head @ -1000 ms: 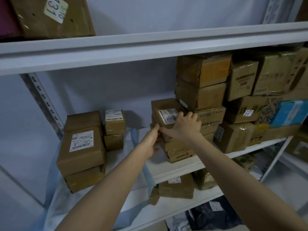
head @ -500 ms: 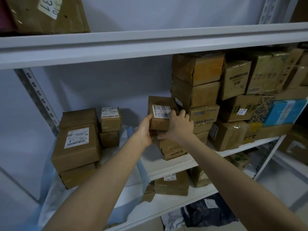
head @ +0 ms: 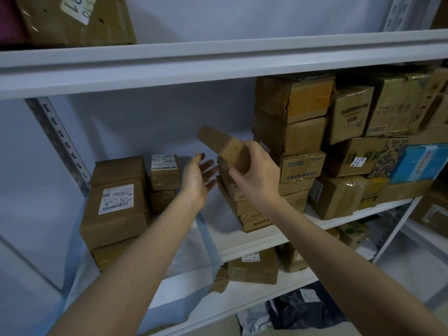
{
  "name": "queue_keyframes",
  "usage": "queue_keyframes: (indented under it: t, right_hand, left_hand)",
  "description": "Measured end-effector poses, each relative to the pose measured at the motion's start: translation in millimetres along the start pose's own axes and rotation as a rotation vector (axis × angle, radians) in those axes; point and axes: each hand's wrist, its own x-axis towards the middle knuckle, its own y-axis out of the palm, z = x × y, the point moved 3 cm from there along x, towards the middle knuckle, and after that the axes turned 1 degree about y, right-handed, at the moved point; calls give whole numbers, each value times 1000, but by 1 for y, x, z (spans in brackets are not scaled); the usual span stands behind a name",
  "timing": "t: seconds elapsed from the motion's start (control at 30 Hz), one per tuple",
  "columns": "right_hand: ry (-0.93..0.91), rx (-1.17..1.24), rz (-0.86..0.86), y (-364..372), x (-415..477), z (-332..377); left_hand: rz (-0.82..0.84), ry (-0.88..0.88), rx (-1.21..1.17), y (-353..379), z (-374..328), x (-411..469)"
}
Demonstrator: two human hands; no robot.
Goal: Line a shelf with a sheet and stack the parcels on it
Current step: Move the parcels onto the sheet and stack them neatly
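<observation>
My right hand point(head: 257, 170) grips a small brown cardboard parcel point(head: 223, 144), lifted and tilted above a low stack of flat parcels point(head: 252, 214) on the white shelf point(head: 257, 238). Just left of it, my left hand point(head: 197, 178) is open with fingers spread, apart from the parcel. A pale blue-edged sheet point(head: 191, 258) covers the shelf's left part and hangs over its front edge. On the sheet stand a stack of larger labelled parcels point(head: 116, 202) and two small parcels point(head: 164, 175), one on the other.
Many brown parcels point(head: 295, 117) and a blue box point(head: 419, 163) crowd the shelf's right side. A white shelf board point(head: 218, 64) runs above, with a big carton point(head: 77, 18) on it. More parcels point(head: 252, 265) lie on the lower shelf, and dark bags point(head: 298, 311) below.
The small parcel has been lifted off the low stack and tilted, its label turned out of sight. My left hand has let go of it and opened.
</observation>
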Motion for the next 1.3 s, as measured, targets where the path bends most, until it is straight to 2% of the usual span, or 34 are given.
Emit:
queue_keyframes:
  t: [0.1,0.23,0.33,0.47,0.6,0.67,0.77,0.87,0.97,1.03,1.13,1.3]
  right_hand:
    - [136,223,46,5,-4,14]
    - [152,336,36,16,-15,33]
    - [148,371,121,31,-25,40]
    - [84,306,373,55,-36,43]
    - [134,248,383,71,-54,40]
    - [154,254,387,79,-62,43]
    - [134,200,408,95,-75,51]
    - [194,197,422,115,-92,55]
    - [243,310,465,134,-123,56]
    - [234,371,618,148,-144,53]
    - [205,363,727,156,-148,49]
    - [-1,146,671,157,-133,58]
  left_hand:
    - [-126,123,176,-30,-23,8]
    - [-238,199,300,-79,-49,12]
    - [-151,87,324,-103,-51,14]
    - [-43,53,410,-108,-47,8]
    - [-18,4,531,-121,-46,4]
    - [-74,59,593,-129,-50,3]
    - [-180,260,728,-138,-63,2]
    - [-251,440,1106,-152,-68,2]
    - [-122,345,1477,-169,-51,6]
    - [-62,241,1617,-177,-40,3]
    - [-78,257,1686,-179,-37,-3]
    - [-115,255,1700,-174,-39,-9]
